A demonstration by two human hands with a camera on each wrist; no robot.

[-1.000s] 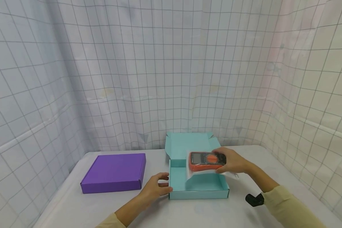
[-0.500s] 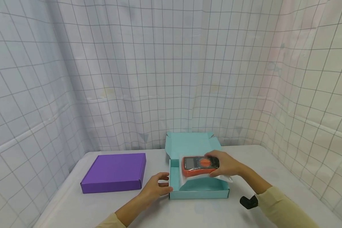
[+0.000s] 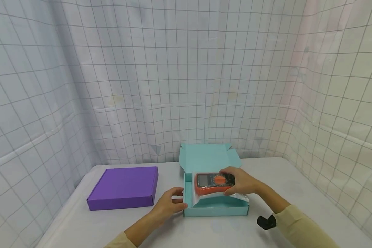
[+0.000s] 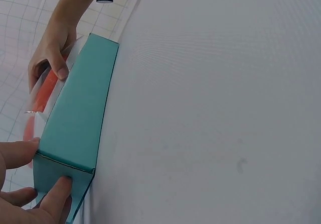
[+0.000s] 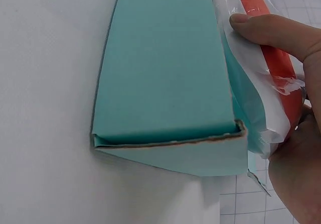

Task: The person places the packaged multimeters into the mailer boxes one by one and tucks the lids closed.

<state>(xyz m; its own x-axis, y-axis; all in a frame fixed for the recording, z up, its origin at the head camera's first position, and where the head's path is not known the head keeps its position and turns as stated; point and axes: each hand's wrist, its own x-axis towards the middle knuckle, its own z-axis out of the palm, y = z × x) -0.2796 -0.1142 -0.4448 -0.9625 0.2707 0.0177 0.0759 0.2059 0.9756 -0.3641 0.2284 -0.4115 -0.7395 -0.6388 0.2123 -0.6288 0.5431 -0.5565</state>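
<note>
An orange and black multimeter (image 3: 215,182) in a clear plastic bag (image 3: 240,197) lies face up over the opening of a teal cardboard box (image 3: 216,211). Its lid (image 3: 209,158) stands folded back. My right hand (image 3: 243,181) grips the multimeter's right end from above, thumb on the near side; the right wrist view shows the thumb pressing the bag beside the orange casing (image 5: 281,73). At the box's left wall rests my left hand (image 3: 168,205), its fingers spread. In the left wrist view the fingertips (image 4: 62,184) touch the end panel.
A closed purple box (image 3: 124,187) sits on the white table (image 3: 217,234) at the left. Behind and to both sides hangs a white curtain with a grid pattern (image 3: 186,86). A black device (image 3: 266,222) is on the right wrist.
My right hand has moved left and down with the bagged multimeter, bringing it lower into the teal box's opening. The left hand and both boxes stay in place.
</note>
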